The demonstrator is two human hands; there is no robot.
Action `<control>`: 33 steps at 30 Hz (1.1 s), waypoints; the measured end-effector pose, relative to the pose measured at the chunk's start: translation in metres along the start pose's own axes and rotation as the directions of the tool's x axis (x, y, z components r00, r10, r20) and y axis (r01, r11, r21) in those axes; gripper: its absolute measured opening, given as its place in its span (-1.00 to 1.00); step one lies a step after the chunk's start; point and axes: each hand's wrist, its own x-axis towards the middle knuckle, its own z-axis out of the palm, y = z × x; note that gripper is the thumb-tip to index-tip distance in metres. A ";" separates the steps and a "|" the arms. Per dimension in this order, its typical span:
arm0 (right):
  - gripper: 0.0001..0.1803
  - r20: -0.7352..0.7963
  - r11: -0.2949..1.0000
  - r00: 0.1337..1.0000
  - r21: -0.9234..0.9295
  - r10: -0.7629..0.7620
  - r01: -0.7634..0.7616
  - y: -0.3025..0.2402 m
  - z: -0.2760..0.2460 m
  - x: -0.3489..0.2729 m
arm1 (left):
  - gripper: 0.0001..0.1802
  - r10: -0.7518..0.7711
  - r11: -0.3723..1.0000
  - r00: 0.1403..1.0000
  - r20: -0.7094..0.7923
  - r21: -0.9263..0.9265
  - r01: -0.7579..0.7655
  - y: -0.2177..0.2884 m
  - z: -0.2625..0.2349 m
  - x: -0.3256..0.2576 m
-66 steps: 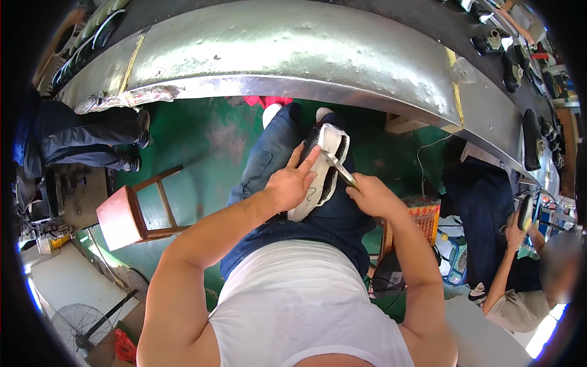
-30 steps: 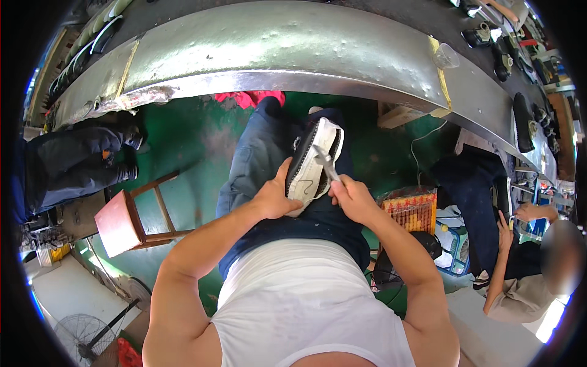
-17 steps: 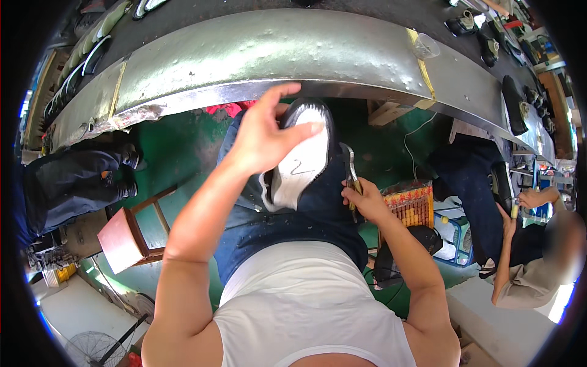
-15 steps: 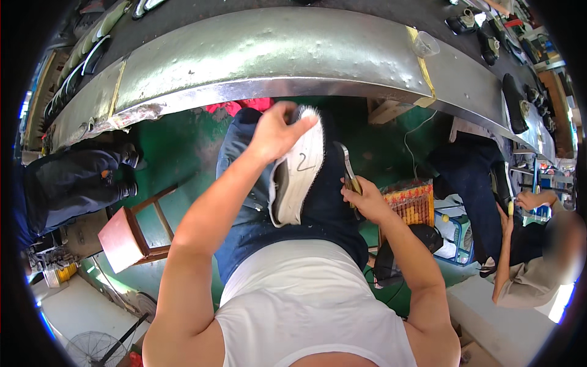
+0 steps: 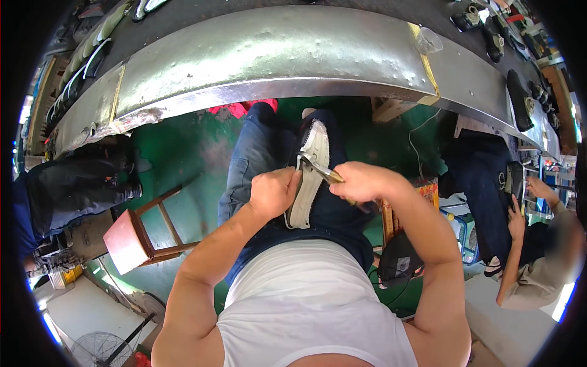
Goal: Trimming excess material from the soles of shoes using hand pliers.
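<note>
The shoe (image 5: 304, 199) has a cream-white sole and black upper; the tool (image 5: 330, 174) over it is silver with a brass-yellow handle. Under the shoe, navy trousers (image 5: 239, 177); nearer than it, a plain white vest (image 5: 309, 287). Left of it, a brown stool (image 5: 126, 241) with a pinkish-red seat; beyond it, crimson cloth (image 5: 244, 108), green floor (image 5: 205, 144) and a silver-grey bench (image 5: 269, 52) with yellow strips (image 5: 430, 74).

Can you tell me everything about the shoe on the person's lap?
The shoe is long and narrow. Its pale, cloth-like underside faces up, with some black showing near the far end. That end points away from the person; the other points toward the waist. It lies on dark blue trousers. The left hand holds its left edge, where a metal tool in the right hand seems to touch it.
</note>
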 end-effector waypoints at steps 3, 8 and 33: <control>-0.68 -0.068 0.987 0.997 -0.157 -0.037 0.026 -0.007 0.003 0.002 | -0.56 -0.383 0.872 0.922 -0.053 -0.352 0.341 -0.022 0.011 0.009; -0.70 -0.435 0.967 0.866 -0.166 -0.248 0.194 0.022 0.060 0.036 | -0.41 -0.219 -0.273 0.695 0.685 -0.727 0.630 -0.063 0.036 0.024; -0.64 0.057 -0.058 0.875 0.994 -0.480 -0.097 0.110 0.094 0.054 | -0.35 -0.379 0.121 0.701 0.605 -0.718 0.685 -0.022 0.036 0.051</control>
